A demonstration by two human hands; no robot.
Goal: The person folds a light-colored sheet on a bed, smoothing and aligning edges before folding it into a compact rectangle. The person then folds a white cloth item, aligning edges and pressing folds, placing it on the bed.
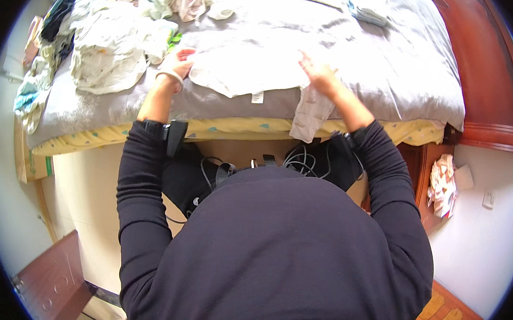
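A white cloth garment (240, 72) with a small white tag lies spread on the grey bed cover (391, 80), washed out by bright light. At its left edge is my left hand (182, 63), fingers slightly curled; whether it pinches the cloth cannot be told. My right hand (319, 75) rests over its right side with fingers spread. Below my right hand a pale patterned sleeve or trouser leg (311, 114) hangs over the bed's edge. To the left of my left hand lies a pile of light baby clothes (107, 56).
Dark clothing (57, 17) and other garments lie at the far left. Folded items (369, 14) are at the back right. A wooden headboard (482, 64) bounds the right side. Cables (303, 161) hang at my waist. A brown chair or stool (54, 275) stands lower left.
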